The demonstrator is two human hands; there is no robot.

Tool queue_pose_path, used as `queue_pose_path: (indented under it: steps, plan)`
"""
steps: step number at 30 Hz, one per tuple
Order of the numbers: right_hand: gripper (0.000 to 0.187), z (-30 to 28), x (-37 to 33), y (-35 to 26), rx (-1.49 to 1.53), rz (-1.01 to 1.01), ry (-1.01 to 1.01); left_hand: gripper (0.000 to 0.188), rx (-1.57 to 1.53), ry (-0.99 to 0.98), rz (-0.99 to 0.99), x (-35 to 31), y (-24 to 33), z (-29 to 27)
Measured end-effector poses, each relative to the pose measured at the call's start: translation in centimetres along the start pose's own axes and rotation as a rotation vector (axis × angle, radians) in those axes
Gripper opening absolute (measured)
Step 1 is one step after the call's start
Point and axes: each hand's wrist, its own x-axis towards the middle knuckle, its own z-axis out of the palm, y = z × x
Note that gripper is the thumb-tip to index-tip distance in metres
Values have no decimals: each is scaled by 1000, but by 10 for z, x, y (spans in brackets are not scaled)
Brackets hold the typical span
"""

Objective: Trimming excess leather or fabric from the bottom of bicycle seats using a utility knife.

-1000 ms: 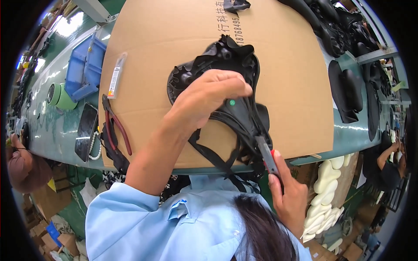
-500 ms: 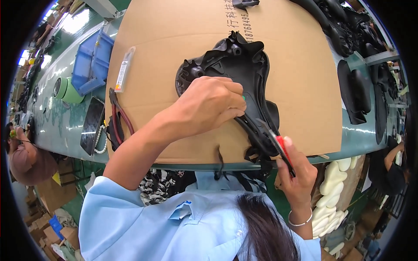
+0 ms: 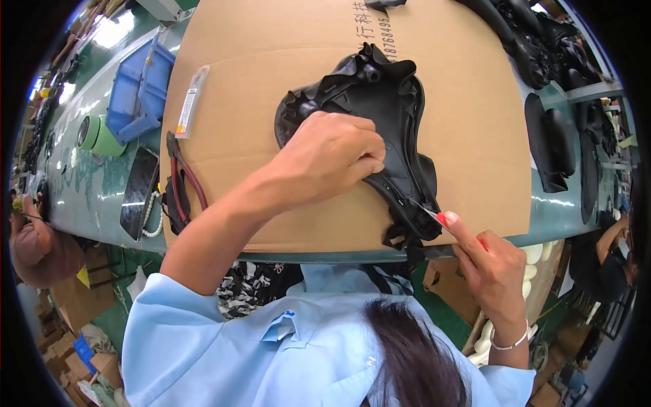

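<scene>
A black bicycle saddle [image 3: 383, 122] lies underside up, its narrow end toward me, with a loose, wrinkled black cover [image 3: 315, 93] around its rim. My left hand [image 3: 339, 150] is closed in a pinch at the saddle's left edge, on the cover; its fingertips are partly hidden. In my right hand [image 3: 495, 271] is a red utility knife [image 3: 445, 218], the forefinger stretched along it. Its thin blade meets the saddle near the narrow end. Black scraps of cover [image 3: 401, 237] hang there at the table's front edge.
Under the saddle lies a cardboard sheet [image 3: 234, 136]. To its left are red-handled pliers [image 3: 183, 176], a clear blade case [image 3: 192, 102], a phone [image 3: 141, 186], a bead string [image 3: 150, 216], a blue bin [image 3: 139, 88] and a green container [image 3: 99, 136]. Black covers [image 3: 550, 146] lie at right.
My right hand has swung outward to the right and turned, and the knife now lies flatter with its blade at the saddle's narrow end. My left hand keeps its pinch.
</scene>
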Motion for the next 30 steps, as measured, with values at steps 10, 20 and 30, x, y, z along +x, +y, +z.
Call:
queue_pose_path:
  steps: [10, 20, 30]
  plan:
    - [54, 27, -7, -36, 1264, 653, 76, 15, -285, -131, -218, 31, 16, 22]
    - [52, 4, 1, -64, 1226, 573, -244, 11, -790, -69, -488, 30, 8, 17]
    - [39, 35, 3, -58, 1550, 686, 45, 28, -172, 628, 48, 28, -42, -20]
